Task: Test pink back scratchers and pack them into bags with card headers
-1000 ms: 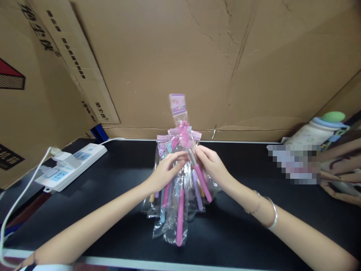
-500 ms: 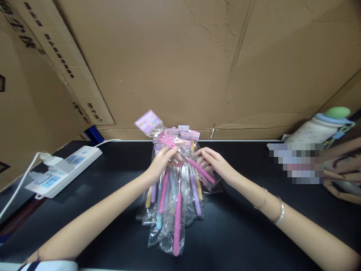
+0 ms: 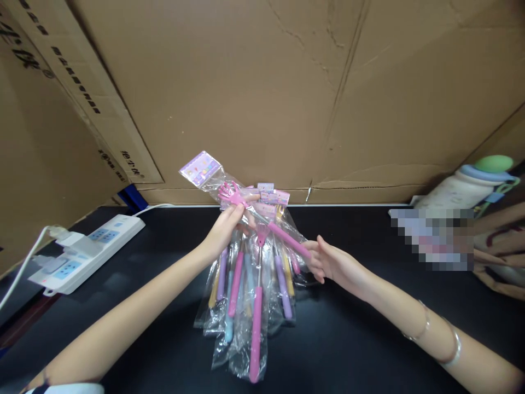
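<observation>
My left hand (image 3: pixel 225 232) is closed around a pink back scratcher (image 3: pixel 287 239) in a clear plastic bag, gripping just below its hand-shaped head. This scratcher slants down to the right, and a printed header card (image 3: pixel 200 168) tops its bag at the upper left. At the handle's lower end is my right hand (image 3: pixel 326 260), fingers stretched out against the bag's tip and thumb apart. Beneath both hands lies a pile of bagged back scratchers with pink, purple, blue and yellow handles. One pink handle (image 3: pixel 255 334) in the pile points toward me.
A white power strip (image 3: pixel 96 253) with plugged-in adapters lies on the black table (image 3: pixel 353 339) at left. At right are a white bottle (image 3: pixel 449 189) with a green top and a blurred-out patch beside a person's hand (image 3: pixel 502 241). Cardboard walls (image 3: pixel 246 82) stand behind and left.
The held back scratcher has come up and left, clearer of the pile. My right hand has shifted right and down to the handle's end, its thumb now spread.
</observation>
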Tool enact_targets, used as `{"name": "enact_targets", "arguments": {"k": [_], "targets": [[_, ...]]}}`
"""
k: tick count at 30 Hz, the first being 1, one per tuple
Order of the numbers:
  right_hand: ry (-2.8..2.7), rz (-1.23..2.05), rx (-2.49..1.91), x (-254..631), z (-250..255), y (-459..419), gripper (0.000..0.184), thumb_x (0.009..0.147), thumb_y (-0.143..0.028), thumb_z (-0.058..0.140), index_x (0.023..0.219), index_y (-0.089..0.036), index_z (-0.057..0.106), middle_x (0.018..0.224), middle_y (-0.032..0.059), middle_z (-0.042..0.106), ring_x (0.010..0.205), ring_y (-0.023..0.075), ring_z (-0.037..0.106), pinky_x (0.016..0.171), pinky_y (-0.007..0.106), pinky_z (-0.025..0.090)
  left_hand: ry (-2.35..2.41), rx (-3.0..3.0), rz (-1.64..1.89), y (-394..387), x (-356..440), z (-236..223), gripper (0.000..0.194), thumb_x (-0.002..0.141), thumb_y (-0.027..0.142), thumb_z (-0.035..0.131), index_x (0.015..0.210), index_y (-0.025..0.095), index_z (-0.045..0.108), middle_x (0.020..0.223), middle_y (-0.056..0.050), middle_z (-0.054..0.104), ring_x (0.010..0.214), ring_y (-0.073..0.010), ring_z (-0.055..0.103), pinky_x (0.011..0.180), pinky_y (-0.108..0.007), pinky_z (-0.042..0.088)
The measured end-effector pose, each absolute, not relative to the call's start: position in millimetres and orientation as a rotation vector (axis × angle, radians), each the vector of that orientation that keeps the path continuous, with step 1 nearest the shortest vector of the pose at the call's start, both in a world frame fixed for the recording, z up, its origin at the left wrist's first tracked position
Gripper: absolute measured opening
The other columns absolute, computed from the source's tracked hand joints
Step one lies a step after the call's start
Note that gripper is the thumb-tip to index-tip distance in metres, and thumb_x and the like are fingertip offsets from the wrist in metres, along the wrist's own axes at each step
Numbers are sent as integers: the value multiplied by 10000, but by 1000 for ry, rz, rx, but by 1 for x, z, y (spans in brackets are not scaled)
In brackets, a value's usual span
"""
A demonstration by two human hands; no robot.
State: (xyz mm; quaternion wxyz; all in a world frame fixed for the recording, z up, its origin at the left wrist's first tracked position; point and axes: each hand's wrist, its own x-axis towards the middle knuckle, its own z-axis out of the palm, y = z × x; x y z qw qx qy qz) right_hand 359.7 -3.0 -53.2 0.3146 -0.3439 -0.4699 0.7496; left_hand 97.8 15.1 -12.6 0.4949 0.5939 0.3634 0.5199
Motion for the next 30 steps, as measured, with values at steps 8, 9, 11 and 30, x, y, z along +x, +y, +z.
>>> {"name": "enact_targets", "arguments": {"k": [8, 9, 11, 30], "targets": [[-1384, 2083, -980, 351, -44, -19, 335, 806, -413, 583, 1042, -181, 530, 777, 11, 580, 638, 103, 546, 573, 242, 451, 925, 1457, 1259, 6, 112, -12, 492, 867, 522, 441, 1217, 198, 560, 1022, -75, 640, 848, -203, 597, 631, -278, 514], [-1407, 2094, -990, 349, -42, -23, 340, 790, -371, 610, 1063, -189, 518, 782, 8, 585, 673, 112, 568, 606, 253, 470, 923, 1439, 1277, 5, 115, -12, 477, 873, 511, 438, 1226, 212, 553, 1095, -76, 623, 888, -211, 595, 641, -283, 521], [-1422, 2117, -973, 347, -42, -29, 364, 782, -351, 628, 1085, -196, 498, 832, 17, 600, 716, 123, 593, 652, 279, 493, 908, 1389, 1312, 5, 118, -14, 463, 885, 497, 420, 1250, 234, 530, 1204, -73, 578, 948, -216, 586, 658, -286, 532], [-1877, 1507, -1227, 432, -45, -68, 410, 909, -495, 390, 714, -165, 536, 624, 28, 565, 601, 133, 545, 622, 275, 430, 973, 1519, 1296, 10, 138, -4, 570, 828, 626, 419, 1004, 143, 664, 1012, -104, 667, 957, -259, 600, 794, -367, 487]]}}
